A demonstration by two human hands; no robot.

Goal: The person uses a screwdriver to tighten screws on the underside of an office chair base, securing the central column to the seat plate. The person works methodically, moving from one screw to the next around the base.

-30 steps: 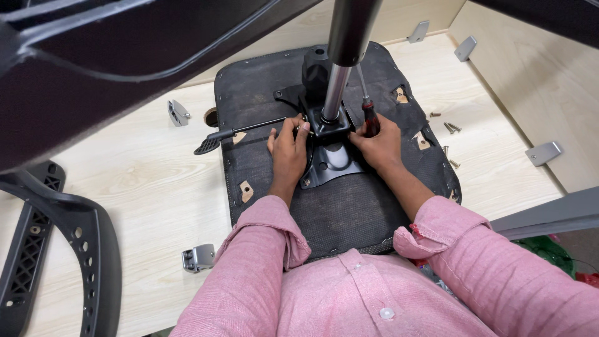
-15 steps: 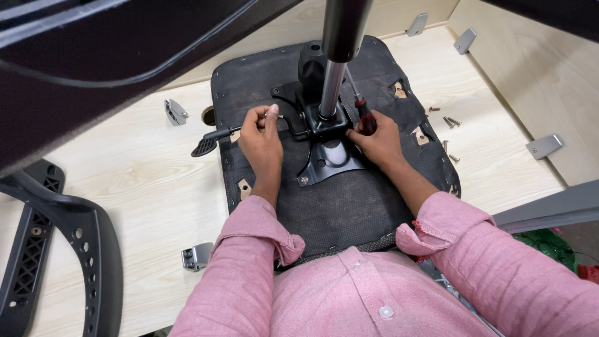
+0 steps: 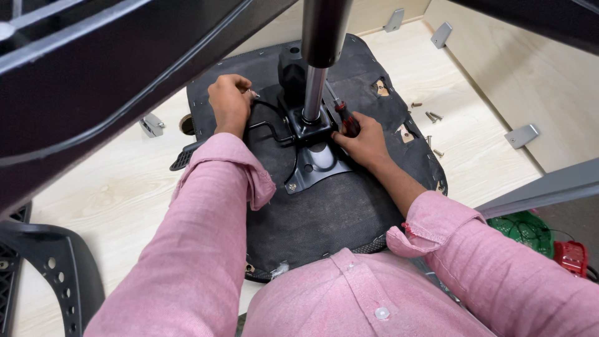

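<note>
An upside-down black chair seat [image 3: 324, 212] lies on a pale wooden table [image 3: 106, 187]. A black metal mechanism plate [image 3: 315, 163] with a chrome gas cylinder [image 3: 313, 93] rising from it sits at the seat's middle. My right hand [image 3: 362, 142] grips a screwdriver with a red and black handle [image 3: 347, 120] beside the cylinder's base. My left hand [image 3: 228, 100] is at the seat's far left part, fingers pinched on a small screw [image 3: 252, 93]. Pink sleeves cover both arms.
Black chair parts fill the top left [image 3: 93, 81] and bottom left [image 3: 43, 274]. Loose screws [image 3: 432, 116] and grey metal brackets [image 3: 521, 135] lie on the table to the right. Another bracket [image 3: 151, 125] sits left of the seat. A green basket [image 3: 523, 228] is lower right.
My left hand has left the mechanism beside the cylinder and moved out to the seat's far left, now pinching a small screw. My right hand stays at the cylinder base with the screwdriver.
</note>
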